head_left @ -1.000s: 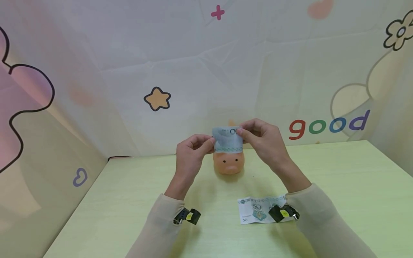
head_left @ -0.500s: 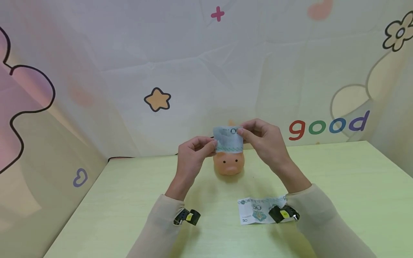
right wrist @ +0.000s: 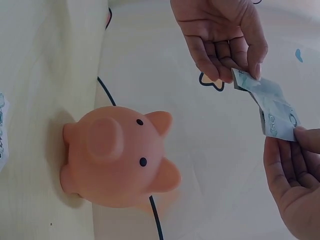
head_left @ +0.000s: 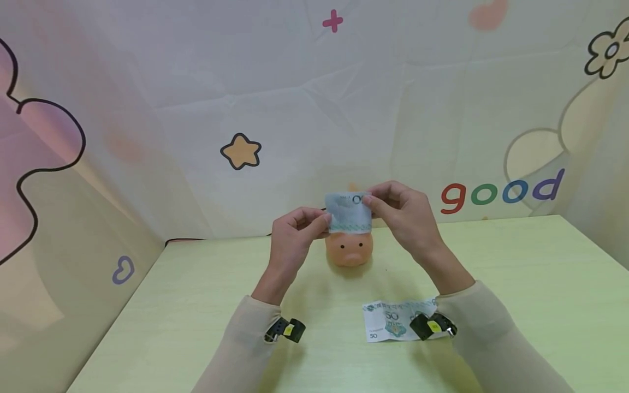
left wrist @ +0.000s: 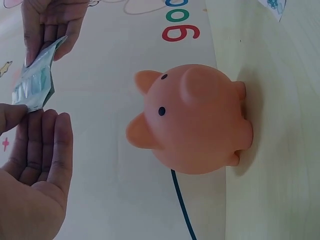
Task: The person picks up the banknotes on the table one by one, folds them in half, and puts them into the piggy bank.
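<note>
A folded greenish banknote is held up above an orange piggy bank, covering the bank's top in the head view. My left hand pinches the note's left edge between thumb and fingers. At the opposite edge, my right hand pinches it the same way. Both wrist views show the folded note apart from the piggy bank, whose snout and eyes face me. On the table below lies a second banknote, flat and printed with 50, partly covered by the right wrist's strap and sleeve.
The pale yellow-green table reaches back to a printed cloth backdrop. A dark cord or line shows along the table's back edge at the left. Each wrist carries a black strap-on camera.
My left hand has shifted slightly right along the folded note's edge. The right hand, piggy bank and flat note stay practically where they were.
</note>
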A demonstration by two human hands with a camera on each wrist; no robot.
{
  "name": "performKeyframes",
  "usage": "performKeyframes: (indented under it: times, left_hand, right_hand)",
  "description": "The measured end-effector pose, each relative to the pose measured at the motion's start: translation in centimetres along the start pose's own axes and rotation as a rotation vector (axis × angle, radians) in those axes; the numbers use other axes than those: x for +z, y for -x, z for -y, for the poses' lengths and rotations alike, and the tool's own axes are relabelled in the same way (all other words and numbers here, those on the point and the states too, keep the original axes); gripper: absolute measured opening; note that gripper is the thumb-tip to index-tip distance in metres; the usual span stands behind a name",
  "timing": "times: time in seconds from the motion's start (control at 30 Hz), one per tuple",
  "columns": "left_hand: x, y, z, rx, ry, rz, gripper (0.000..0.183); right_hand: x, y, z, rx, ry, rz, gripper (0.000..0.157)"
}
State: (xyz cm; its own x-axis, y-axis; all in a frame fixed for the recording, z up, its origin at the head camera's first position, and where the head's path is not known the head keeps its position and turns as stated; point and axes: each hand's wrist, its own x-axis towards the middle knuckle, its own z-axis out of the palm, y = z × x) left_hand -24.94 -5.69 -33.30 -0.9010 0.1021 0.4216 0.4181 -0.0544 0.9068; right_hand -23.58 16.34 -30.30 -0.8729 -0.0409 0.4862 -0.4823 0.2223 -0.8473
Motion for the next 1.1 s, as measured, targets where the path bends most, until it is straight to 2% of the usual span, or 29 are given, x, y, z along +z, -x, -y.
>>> performKeyframes:
  times: [0.3, 0.6, 0.93, 1.1]
  left_hand:
    - [-0.09, -0.06, 0.31, -0.023, 0.004, 0.014, 0.012]
    - [0.01, -0.10, 0.08, -0.019, -0.015, 0.029, 0.010]
    - [0.05, -0.01, 0.14, -0.056, 0.023, 0.068, 0.013]
    - [0.05, 0.01, 0.29, -0.051, 0.021, 0.068, 0.012]
  right_hand:
    - [-0.14, -0.01, 0.03, -0.019, 0.000, -0.016, 0.021]
    - [-0.11, -0.03, -0.04, -0.010, 0.009, -0.020, 0.021]
    - [-0.29, 0.00, 0.04, -0.021, -0.007, -0.035, 0.020]
    - [-0.38, -0.02, 0.08, -0.017, -0.019, -0.039, 0.021]
